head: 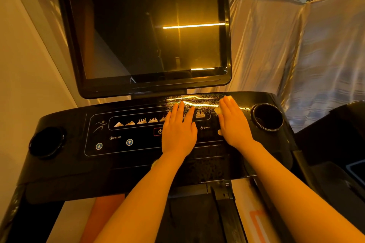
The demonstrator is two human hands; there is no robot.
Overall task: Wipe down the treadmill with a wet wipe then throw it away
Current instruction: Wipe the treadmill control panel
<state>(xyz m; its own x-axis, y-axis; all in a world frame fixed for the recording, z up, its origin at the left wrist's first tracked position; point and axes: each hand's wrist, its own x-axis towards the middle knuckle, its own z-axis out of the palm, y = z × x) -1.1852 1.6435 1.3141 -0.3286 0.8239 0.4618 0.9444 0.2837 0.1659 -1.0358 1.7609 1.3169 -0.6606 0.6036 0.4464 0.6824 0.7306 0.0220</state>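
view count: I get one, head-worn, wide-angle.
facing: forward and down over the treadmill console point(65, 163).
nearness: close; my forearms enter from the bottom edge.
framing: left hand point(178, 132) near centre, right hand point(234, 122) just beside it; screen point(146, 31) above both.
shared area: none, single view.

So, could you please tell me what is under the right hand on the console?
A pale wet wipe peeks out around the flat right hand, pressed onto the wet console. Most of the wipe, and the panel beneath, is covered.
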